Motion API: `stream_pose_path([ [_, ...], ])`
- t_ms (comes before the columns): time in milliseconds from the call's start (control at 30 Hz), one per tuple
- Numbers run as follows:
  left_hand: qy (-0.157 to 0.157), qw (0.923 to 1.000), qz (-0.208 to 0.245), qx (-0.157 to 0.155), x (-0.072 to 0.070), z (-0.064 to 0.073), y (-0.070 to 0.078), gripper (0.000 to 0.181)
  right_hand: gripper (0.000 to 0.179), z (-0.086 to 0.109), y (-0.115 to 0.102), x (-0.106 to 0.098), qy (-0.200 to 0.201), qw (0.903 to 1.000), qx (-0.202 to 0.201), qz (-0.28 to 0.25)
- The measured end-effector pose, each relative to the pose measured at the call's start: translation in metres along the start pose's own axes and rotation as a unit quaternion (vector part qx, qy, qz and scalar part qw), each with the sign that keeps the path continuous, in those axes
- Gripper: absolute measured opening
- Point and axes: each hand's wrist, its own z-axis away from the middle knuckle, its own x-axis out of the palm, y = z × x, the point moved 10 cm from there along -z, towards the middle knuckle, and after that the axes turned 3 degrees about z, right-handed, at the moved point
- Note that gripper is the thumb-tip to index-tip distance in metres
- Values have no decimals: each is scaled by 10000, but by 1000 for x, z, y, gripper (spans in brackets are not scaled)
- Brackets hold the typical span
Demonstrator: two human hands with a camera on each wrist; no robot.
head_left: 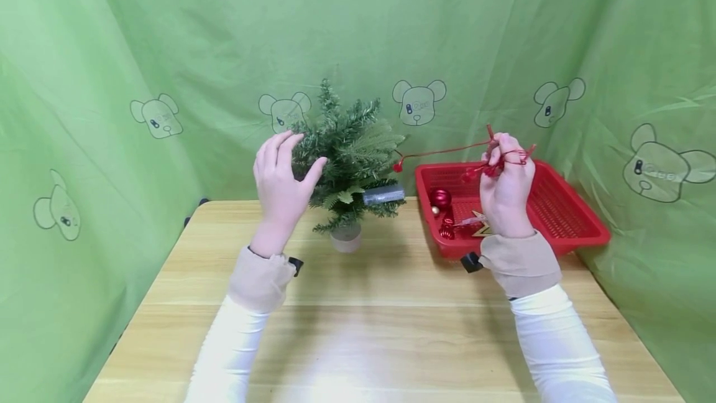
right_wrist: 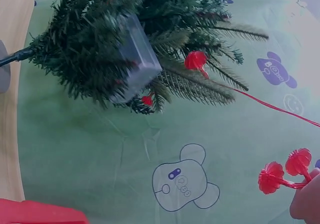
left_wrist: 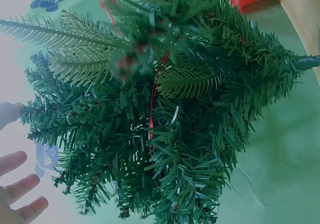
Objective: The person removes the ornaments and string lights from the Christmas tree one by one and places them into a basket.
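A small green Christmas tree (head_left: 347, 154) stands upright in a pale pot (head_left: 347, 238). My left hand (head_left: 279, 182) is at its left side, fingers spread and gently bent, holding nothing. My right hand (head_left: 509, 191), raised over the basket, grips a bunch of thin red string lights (head_left: 447, 150); one strand stretches from it to the tree's right side. Small red ribbed pieces (right_wrist: 270, 178) on the string poke out beside the fingers in the right wrist view. In the left wrist view, red wire (left_wrist: 152, 116) crosses between the branches. A clear plastic box (head_left: 383, 194) sits among the lower right branches.
A red plastic basket (head_left: 578, 236) stands at the right of the wooden table (head_left: 358, 328). It contains a shiny red bauble (head_left: 440, 198), a gold star (head_left: 482, 229) partly behind the right hand, and several smaller ornaments. Green curtains (head_left: 224, 30) enclose the table's back and sides.
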Motion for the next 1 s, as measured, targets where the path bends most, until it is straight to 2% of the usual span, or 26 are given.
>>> stream_pose_path([
  [167,-19,9998,-10,-172,-3,-2,-11,55,37,-2,-5,2,56,9996,136,-237],
  [267,-34,9996,-13,-296,-5,-4,-17,55,49,-5,-7,4,-118,9980,230,-579],
  [433,-95,9985,-66,-543,-8,-6,-28,54,52,-6,-3,8,-413,9869,700,-1394],
  [600,-58,9968,-9,-801,-10,-8,-41,54,55,-6,0,9,-424,9774,1131,-1737],
  [700,-50,9962,-20,-875,-11,-9,-48,54,56,-5,2,10,-356,9687,1425,-2003],
  [800,-120,9950,-89,-989,-11,-11,-55,54,56,-4,4,14,-319,9537,1741,-2432],
  [933,-243,9917,-161,-1251,-10,-12,-68,56,56,-5,2,20,-365,9381,1894,-2877],
  [1000,-288,9900,-198,-1368,-9,-12,-74,57,56,-6,-1,23,-413,9344,1877,-2998],
])
